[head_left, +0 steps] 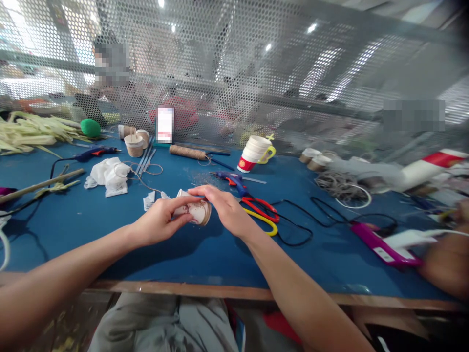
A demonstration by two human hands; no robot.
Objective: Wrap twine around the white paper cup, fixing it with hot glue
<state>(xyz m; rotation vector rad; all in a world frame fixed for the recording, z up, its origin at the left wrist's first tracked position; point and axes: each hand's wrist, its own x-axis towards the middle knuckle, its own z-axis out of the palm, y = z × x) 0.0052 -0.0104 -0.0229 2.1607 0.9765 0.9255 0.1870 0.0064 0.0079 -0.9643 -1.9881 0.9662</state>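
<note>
A free strip is left along the near side of the blue, flat-topped desk [176,266], between the bare forearms [289,288]. Around the right hand [227,209], the way is obstructed by a blue plastic glue gun [237,184], red-and-yellow scissor handles [272,226] and looped black cable [311,235].

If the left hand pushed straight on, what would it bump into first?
Probably the right hand, beyond the cup that the left hand holds, though depth is hard to judge.
</note>
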